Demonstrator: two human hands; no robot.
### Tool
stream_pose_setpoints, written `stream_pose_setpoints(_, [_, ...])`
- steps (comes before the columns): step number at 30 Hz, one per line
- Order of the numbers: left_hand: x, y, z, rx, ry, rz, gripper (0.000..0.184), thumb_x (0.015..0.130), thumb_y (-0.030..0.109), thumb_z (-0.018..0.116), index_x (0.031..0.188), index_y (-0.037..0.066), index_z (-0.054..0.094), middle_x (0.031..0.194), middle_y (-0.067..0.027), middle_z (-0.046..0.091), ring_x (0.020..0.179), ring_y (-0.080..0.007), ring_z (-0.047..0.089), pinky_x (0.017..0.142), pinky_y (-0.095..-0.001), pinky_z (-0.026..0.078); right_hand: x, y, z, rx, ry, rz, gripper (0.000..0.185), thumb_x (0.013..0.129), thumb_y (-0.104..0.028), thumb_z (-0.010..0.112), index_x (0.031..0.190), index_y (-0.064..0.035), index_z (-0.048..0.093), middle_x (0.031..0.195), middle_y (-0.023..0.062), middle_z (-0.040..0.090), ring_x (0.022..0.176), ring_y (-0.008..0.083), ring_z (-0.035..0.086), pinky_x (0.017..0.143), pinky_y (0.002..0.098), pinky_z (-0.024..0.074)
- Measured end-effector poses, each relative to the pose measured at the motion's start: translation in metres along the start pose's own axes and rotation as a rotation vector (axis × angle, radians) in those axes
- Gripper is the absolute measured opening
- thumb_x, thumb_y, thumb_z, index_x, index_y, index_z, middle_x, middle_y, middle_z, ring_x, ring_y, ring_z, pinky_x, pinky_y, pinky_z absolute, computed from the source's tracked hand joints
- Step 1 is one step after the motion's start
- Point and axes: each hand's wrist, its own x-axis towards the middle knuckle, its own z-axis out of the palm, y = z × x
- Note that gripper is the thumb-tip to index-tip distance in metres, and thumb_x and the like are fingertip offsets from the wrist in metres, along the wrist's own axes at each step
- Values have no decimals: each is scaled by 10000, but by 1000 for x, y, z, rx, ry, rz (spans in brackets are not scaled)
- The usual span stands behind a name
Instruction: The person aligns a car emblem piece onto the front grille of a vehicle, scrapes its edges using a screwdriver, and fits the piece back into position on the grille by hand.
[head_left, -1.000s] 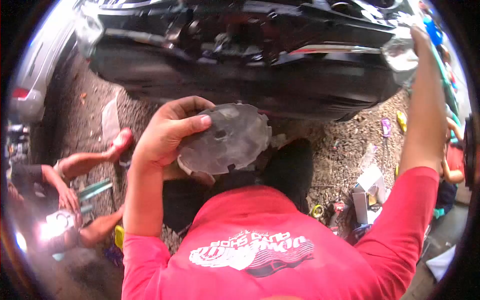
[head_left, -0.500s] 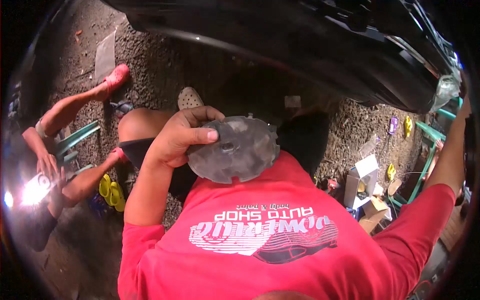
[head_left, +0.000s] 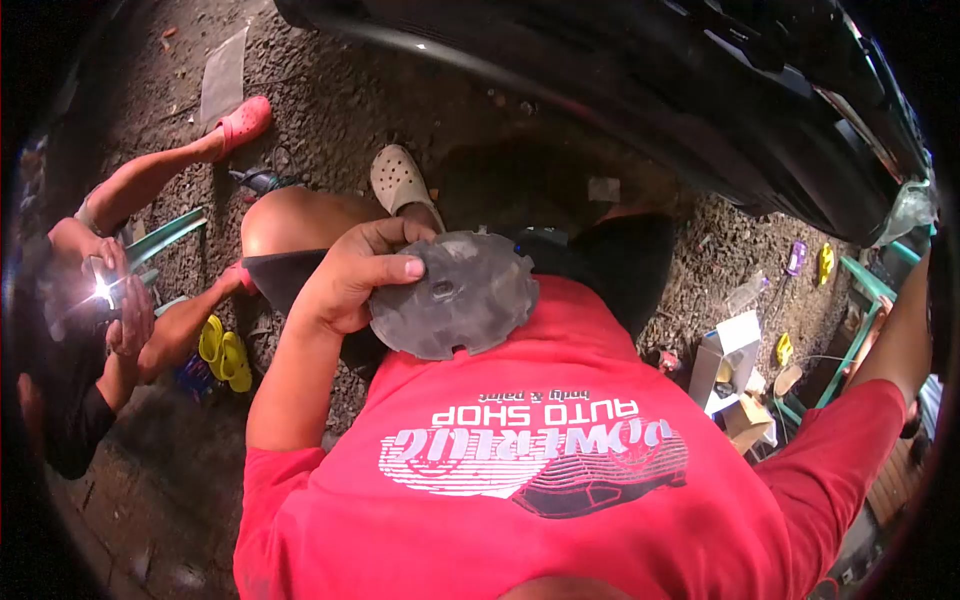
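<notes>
My left hand (head_left: 365, 275) pinches the left edge of a grey, roughly round plate (head_left: 460, 295) with a notched rim and a small mark near its middle. The thumb lies on top of the plate and the fingers go behind it, above my red shirt (head_left: 520, 450). My right arm (head_left: 890, 345) reaches up along the right side, beside the end of the black car part (head_left: 700, 110). The right hand itself is lost in the dark edge of the view.
At left a person (head_left: 120, 300) sits holding a shiny object. Yellow slippers (head_left: 225, 355) lie near that person. At right are an open box (head_left: 725, 355), a purple item (head_left: 796, 258), another yellow pair of slippers and a green frame (head_left: 860, 335).
The view has swung down and to the right, so the black car part now sits at the upper right. The plate stays in my left hand. My right hand has left the view.
</notes>
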Motion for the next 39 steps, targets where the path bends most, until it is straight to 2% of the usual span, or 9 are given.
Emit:
stream_pose_setpoints(14, [-1, -9, -6, -67, 27, 20, 338, 833, 75, 797, 1132, -3, 659, 1077, -94, 716, 965, -200, 703, 905, -336, 578, 0, -12, 3, -12, 0, -86, 416, 852, -118, 652, 1260, -35, 643, 1193, 183, 680, 1081, 324, 670, 907, 406, 551])
stream_pose_setpoints(23, [15, 25, 24, 131, -39, 75, 386, 854, 137, 781, 1185, -11, 650, 1081, -91, 715, 967, -193, 703, 917, -337, 573, -16, -29, 3, 6, 6, -74, 434, 848, -110, 668, 1275, -39, 636, 1186, 172, 676, 1074, 310, 666, 899, 399, 549])
stream_pose_setpoints(32, [32, 32, 34, 123, -87, 95, 403, 857, 158, 784, 1211, 17, 651, 1101, -96, 708, 1000, -214, 699, 906, -352, 572, -26, -43, 3, 30, -4, -66, 453, 844, -102, 684, 1290, -44, 629, 1180, 160, 672, 1067, 297, 662, 891, 391, 547])
stream_pose_setpoints(35, [29, 56, 60, 228, -76, 167, 361, 880, 125, 776, 1202, 13, 656, 1086, -86, 710, 976, -199, 701, 893, -352, 577, -31, -49, 4, 25, -10, -61, 460, 842, -100, 690, 1295, -46, 627, 1177, 157, 671, 1065, 293, 660, 888, 388, 547])
stream_pose_setpoints(37, [25, 77, 84, 314, -157, 354, 296, 910, 85, 761, 1179, -2, 675, 1078, -79, 713, 957, -171, 700, 885, -343, 580, -36, -54, 5, 25, -21, -61, 464, 842, -98, 693, 1298, -47, 625, 1176, 154, 670, 1064, 290, 659, 886, 387, 546])
stream_pose_setpoints(38, [29, 90, 93, 508, -176, 526, 242, 930, 69, 752, 1154, -5, 700, 1091, -87, 717, 941, -144, 694, 886, -329, 576, -37, -56, 5, 29, -24, -60, 467, 841, -97, 695, 1300, -47, 625, 1175, 153, 669, 1063, 288, 659, 886, 386, 546])
stream_pose_setpoints(39, [24, 103, 112, 666, -65, 589, 237, 914, 56, 763, 1139, -5, 718, 1091, -59, 717, 945, -125, 672, 876, -294, 549, -40, -59, 7, 30, -30, -59, 469, 841, -96, 697, 1301, -48, 624, 1174, 152, 669, 1062, 287, 659, 885, 385, 546])
